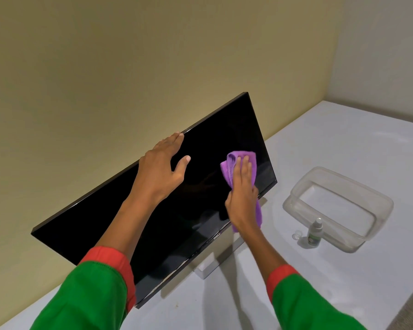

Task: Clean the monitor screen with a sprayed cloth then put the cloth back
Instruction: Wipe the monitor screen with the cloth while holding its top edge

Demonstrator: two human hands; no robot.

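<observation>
Wiping is in progress. The monitor (119,217) stands on the white table (332,144), its dark screen tilted across the view. The right hand (242,194) lies flat on the purple cloth (244,160), fingers straight and close together, pressing it against the right part of the screen; the loose tail of the cloth hangs from under the palm toward 6 o'clock. The left hand (162,167) rests over the top edge of the monitor, at 9 o'clock from the cloth, fingers extended along the bezel and thumb spread onto the glass, holding nothing.

At 3 o'clock from the monitor's stand (212,265) sit a small spray bottle (314,231), its clear cap (296,235) just beside it, and a clear plastic container (339,208), probably where the cloth belongs.

Risks, in my judgement:
- The bracing thumb touches the glass and may leave a fresh smudge.
- Hard pressure near the right edge could tip or swivel the panel if the left hand eases.
- The dangling tail could catch the bottle on a downward stroke.
- The left part of the screen looks unreached so far.
</observation>
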